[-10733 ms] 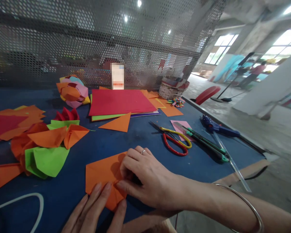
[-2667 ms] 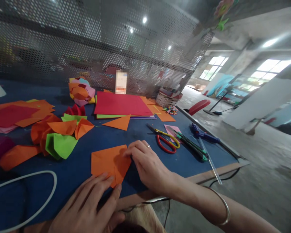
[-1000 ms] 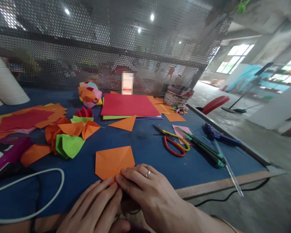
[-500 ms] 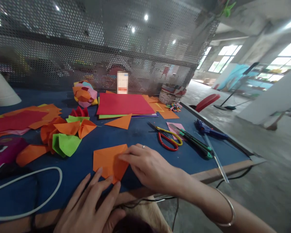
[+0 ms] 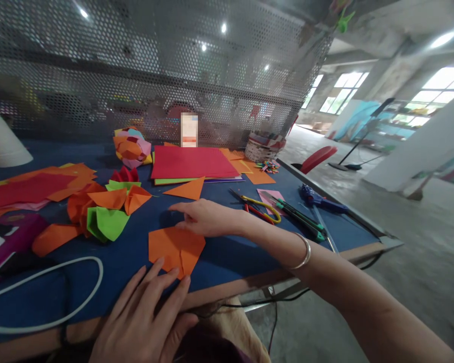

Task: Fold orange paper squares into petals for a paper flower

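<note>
Near the blue worktop's (image 5: 230,259) six-o'clock edge, the left hand (image 5: 147,312), spread, rests at seven o'clock on the folded orange sheet (image 5: 170,247); the right hand (image 5: 208,217), thumb and forefinger apart, overhangs its one-o'clock edge. Creasing seems in hand; next calls for steady pinning.

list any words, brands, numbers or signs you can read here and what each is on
None can be read.
Pale patch above the red sheet: pixelated, illegible.
Purple tool at left edge: no legible marking.
Folded orange paper: no writing visible.
</note>
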The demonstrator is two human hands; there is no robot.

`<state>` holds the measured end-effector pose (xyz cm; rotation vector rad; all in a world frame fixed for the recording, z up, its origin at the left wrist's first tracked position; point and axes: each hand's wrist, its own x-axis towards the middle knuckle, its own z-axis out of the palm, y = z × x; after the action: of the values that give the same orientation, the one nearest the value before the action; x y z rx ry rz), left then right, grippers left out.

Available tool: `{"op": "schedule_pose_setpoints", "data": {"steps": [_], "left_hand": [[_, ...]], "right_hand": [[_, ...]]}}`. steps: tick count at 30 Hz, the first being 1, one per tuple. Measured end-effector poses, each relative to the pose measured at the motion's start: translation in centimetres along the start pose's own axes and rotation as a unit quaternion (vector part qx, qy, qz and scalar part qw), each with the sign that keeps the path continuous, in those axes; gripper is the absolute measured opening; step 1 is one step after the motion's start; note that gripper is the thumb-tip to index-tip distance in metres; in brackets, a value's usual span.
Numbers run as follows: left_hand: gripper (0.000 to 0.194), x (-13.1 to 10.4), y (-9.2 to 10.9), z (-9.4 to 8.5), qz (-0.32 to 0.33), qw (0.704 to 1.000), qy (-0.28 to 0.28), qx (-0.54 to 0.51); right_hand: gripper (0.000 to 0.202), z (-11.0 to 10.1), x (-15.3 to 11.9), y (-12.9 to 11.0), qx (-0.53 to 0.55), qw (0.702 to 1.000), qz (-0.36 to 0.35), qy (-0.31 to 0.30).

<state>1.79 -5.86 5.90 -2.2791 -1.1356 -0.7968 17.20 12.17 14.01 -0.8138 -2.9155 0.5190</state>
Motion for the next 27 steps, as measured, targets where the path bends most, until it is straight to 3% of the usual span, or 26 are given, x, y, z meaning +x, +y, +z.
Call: {"op": "schedule_pose_setpoints", "data": {"steps": [6, 11, 17, 21, 27], "left_hand": [[0.033, 0.6, 0.1, -0.2, 0.006, 1.000, 0.024, -0.003], [0.035, 0.6, -0.2, -0.1, 0.007, 0.999, 0.030, 0.013], [0.033, 1.2, 0.0, -0.2, -0.002, 0.999, 0.030, 0.028], [0.035, 1.2, 0.0, -0.2, -0.003, 0.999, 0.029, 0.027], [0.037, 0.9, -0.2, -0.4, 0.003, 0.999, 0.018, 0.037]], "right_hand": [[0.040, 0.1, -1.9, 0.5, 0.060, 0.997, 0.011, 0.047], [0.029, 0.4, -6.0, -0.4, 0.100, 0.988, 0.046, 0.108], [0.031, 1.5, -10.5, -1.8, 0.152, 0.977, 0.083, 0.127], [0.037, 2.6, -11.0, -2.9, 0.181, 0.966, 0.096, 0.156], [0.046, 3.5, -10.3, -3.6, 0.177, 0.969, 0.043, 0.165]]}}
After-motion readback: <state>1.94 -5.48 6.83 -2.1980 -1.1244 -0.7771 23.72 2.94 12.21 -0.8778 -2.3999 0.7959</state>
